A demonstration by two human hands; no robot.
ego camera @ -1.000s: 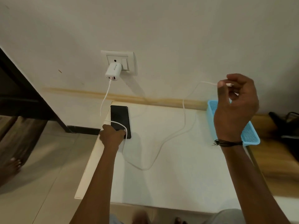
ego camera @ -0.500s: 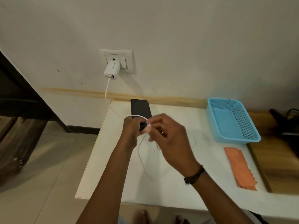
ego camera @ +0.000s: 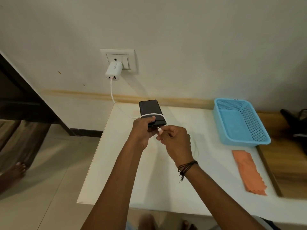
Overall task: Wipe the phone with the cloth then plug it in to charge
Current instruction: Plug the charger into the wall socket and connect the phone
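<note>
A black phone [ego camera: 149, 109] lies screen up at the back of the white table [ego camera: 149, 176]. My left hand [ego camera: 142, 131] grips its near end. My right hand [ego camera: 176, 143] pinches the white plug of the charging cable [ego camera: 112, 92] right at the phone's bottom edge; whether the plug is seated I cannot tell. The cable runs from a white charger [ego camera: 113, 71] in the wall socket [ego camera: 119, 60], loops over the phone's screen and ends in my right fingers. An orange cloth [ego camera: 248, 171] lies flat on the table at the right, away from both hands.
A blue plastic mesh basket [ego camera: 240, 123] stands at the table's back right. A wooden surface [ego camera: 289, 161] adjoins the table on the right, with dark objects at its far end. Tiled floor and a dark wooden frame lie to the left. Bare feet show at the frame's edges.
My right hand came down from the upper right with the cable end and now holds the plug at the phone's bottom edge. The phone shifted right under my left hand.
</note>
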